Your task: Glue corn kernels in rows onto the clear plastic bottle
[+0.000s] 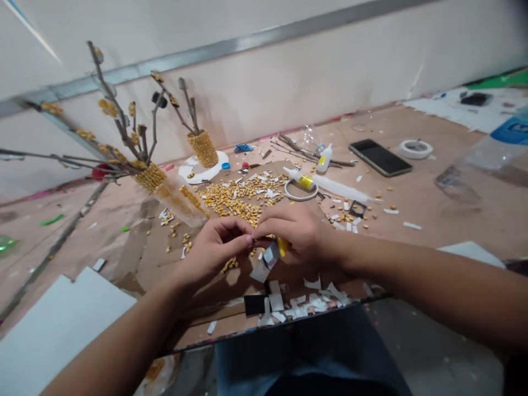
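Observation:
My left hand and my right hand meet over a cardboard sheet, fingertips pinched together. A small strip of white and grey paper hangs from between them, and a yellow object shows under my right hand's fingers. Just beyond the hands lies a pile of corn kernels. Scraps of white paper litter the cardboard's near edge.
Two kernel-covered pots with twig branches stand at the back left. Glue bottles, a tape ring, a phone and a plastic bottle lie to the right. White sheets lie at the near left.

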{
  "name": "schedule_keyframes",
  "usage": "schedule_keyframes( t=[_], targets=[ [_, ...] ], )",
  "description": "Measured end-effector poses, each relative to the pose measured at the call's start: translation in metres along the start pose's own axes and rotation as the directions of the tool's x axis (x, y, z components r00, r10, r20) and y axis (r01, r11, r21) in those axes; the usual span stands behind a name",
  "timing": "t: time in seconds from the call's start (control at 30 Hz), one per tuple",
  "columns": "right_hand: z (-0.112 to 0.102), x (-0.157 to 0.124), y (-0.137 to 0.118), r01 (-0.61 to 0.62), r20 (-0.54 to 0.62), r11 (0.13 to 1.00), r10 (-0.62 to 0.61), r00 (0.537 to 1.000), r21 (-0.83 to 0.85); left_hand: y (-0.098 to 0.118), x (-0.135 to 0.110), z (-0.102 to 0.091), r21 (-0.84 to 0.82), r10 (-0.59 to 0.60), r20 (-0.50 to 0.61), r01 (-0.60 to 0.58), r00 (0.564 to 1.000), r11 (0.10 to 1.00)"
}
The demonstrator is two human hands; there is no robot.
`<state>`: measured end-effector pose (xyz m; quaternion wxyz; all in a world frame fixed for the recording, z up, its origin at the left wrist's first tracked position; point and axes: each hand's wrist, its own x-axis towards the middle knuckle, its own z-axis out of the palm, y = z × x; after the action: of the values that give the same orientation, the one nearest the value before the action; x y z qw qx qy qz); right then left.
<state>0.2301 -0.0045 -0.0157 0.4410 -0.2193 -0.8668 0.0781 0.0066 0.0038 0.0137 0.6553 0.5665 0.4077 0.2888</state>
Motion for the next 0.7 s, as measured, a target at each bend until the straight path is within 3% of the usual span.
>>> schedule_keyframes(
  t=[0.17, 0.27, 0.33, 0.53, 0.7],
  targets=[
    [-0.001, 0.002, 0.002, -0.126, 0.010, 0.990, 0.126, 0.992, 0.058, -0.005, 0.000, 0.009, -0.124, -0.086, -0.052, 0.079, 0.995, 0.989],
    [-0.004, 0.004, 0.007, -0.361, 0.018, 0.931, 0.360, 0.933, 0.051, -0.007, -0.001, 0.012, -0.204, -0.053, -0.067, 0.038, 0.996, 0.978],
    [-0.005, 0.004, 0.012, -0.422, 0.057, 0.907, 0.420, 0.906, 0.017, -0.008, -0.002, 0.012, -0.265, -0.006, -0.079, -0.015, 0.997, 0.964],
    [-0.003, 0.002, 0.011, -0.272, 0.220, 0.961, 0.277, 0.935, -0.051, -0.011, -0.003, 0.013, -0.331, 0.038, -0.131, -0.080, 0.991, 0.940],
    [-0.001, 0.002, 0.004, -0.222, 0.252, 0.961, 0.258, 0.933, -0.163, -0.010, -0.005, 0.017, -0.346, 0.018, -0.106, -0.054, 0.994, 0.937]
  ],
)
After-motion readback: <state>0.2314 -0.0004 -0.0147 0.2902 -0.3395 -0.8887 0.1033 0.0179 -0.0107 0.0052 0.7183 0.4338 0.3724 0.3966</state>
